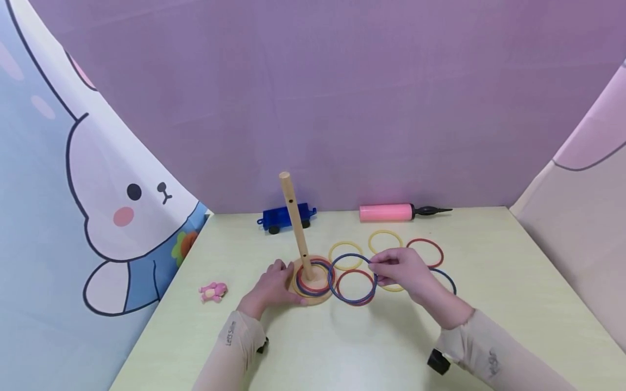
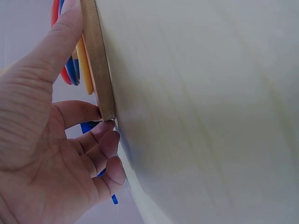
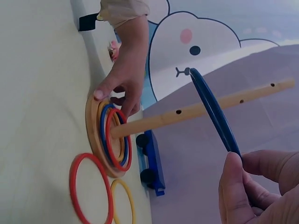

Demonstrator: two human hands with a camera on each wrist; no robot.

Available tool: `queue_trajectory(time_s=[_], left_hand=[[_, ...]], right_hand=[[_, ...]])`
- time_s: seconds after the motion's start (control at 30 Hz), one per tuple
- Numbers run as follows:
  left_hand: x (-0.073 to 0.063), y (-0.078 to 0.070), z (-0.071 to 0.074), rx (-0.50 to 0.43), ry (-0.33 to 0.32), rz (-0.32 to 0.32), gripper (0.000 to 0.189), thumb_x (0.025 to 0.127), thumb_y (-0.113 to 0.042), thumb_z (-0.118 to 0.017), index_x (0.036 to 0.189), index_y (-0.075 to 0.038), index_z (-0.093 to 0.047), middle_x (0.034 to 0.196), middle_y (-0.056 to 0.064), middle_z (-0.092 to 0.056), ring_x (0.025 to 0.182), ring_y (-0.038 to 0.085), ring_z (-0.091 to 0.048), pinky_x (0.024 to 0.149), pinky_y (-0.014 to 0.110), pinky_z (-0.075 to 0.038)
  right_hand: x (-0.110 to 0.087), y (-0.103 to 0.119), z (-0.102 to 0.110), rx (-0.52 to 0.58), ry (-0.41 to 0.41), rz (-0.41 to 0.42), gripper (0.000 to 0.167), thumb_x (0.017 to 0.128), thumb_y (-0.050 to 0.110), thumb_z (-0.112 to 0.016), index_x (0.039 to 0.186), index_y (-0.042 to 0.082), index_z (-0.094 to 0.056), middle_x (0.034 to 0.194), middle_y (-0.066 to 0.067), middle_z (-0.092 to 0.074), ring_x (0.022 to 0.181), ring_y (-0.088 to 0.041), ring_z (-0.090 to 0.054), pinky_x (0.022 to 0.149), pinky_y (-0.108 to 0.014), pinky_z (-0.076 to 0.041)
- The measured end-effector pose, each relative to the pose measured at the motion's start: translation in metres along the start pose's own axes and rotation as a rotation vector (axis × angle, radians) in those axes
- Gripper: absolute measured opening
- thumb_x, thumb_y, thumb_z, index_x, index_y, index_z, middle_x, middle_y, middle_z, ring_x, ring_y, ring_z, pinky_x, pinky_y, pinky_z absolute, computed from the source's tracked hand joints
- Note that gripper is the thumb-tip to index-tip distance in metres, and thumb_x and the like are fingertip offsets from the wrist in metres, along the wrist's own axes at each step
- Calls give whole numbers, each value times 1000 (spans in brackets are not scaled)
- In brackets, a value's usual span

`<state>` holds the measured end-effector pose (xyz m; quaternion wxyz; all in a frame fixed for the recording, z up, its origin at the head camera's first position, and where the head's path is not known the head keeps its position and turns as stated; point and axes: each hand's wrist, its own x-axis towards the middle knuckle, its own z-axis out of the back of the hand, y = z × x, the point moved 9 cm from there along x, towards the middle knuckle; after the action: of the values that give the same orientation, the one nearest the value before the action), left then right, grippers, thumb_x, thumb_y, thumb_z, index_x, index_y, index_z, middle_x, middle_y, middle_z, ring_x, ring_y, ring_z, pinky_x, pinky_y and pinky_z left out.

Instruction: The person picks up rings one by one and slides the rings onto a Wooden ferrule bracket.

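My left hand (image 1: 275, 286) grips the edge of a round wooden base (image 3: 91, 126), its thumb at the near side. From the base rises a wooden peg (image 1: 295, 222) with small dark holes. Red, blue and yellow rings lie stacked around the peg's foot, the red ring (image 3: 108, 140) uppermost. Between thumb and fingertips, my right hand (image 1: 401, 270) pinches a blue ring (image 3: 212, 109) by its edge. In the head view this ring is just right of the base, overlapping a red ring (image 3: 72, 182) on the table; the right wrist view shows it raised.
More yellow rings (image 1: 345, 243), another red ring (image 1: 425, 239) and a blue ring (image 1: 452, 282) lie around my right hand. Toward the back are a blue toy wagon (image 1: 277, 218) and a pink hand pump (image 1: 386, 212). A small pink toy figure (image 1: 213, 292) lies at left.
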<state>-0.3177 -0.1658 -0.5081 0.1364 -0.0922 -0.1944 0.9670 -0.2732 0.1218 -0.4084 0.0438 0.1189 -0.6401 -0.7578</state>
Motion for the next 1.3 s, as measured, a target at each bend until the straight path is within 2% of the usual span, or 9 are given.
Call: queue_trajectory(time_s=[0.27,0.7,0.93,1.07,1.3], left_hand=[[0,3,-2,-16,14,24,115,59,-64,-84,150,-10,-38,116,7,-44,102,25,-41,86,43,-42],[-2,0,1,-3,-3,-9,113,60,-60,-85,149,-6,-40,110,7,-45,96,23,-41,82,41,-41],[0,-1,3,-9,-8,-5,103,60,-61,-85,145,-17,-49,106,5,-43,94,23,-41,77,38,-41],[1,-1,4,-2,-16,-9,99,59,-62,-85,141,-16,-53,106,5,-44,94,23,-42,77,39,-41],[1,3,1,5,6,10,111,59,-65,-83,147,-10,-44,112,7,-44,98,24,-42,81,41,-42]], right_hand=[[6,22,-22,1,46,29,24,89,6,-70,106,-11,-66,83,-9,-68,67,-18,-64,68,-34,-56],[12,54,-44,31,62,49,25,88,5,-71,107,-12,-66,84,-10,-69,66,-16,-64,67,-32,-56],[17,76,-51,55,73,69,23,89,5,-70,106,-10,-66,84,-10,-68,66,-16,-64,68,-31,-56],[18,95,-54,77,85,93,22,90,3,-69,107,-11,-66,83,-9,-67,66,-15,-64,68,-31,-56],[21,123,-58,106,84,125,22,89,3,-69,107,-10,-66,84,-9,-68,64,-15,-64,67,-32,-56]])
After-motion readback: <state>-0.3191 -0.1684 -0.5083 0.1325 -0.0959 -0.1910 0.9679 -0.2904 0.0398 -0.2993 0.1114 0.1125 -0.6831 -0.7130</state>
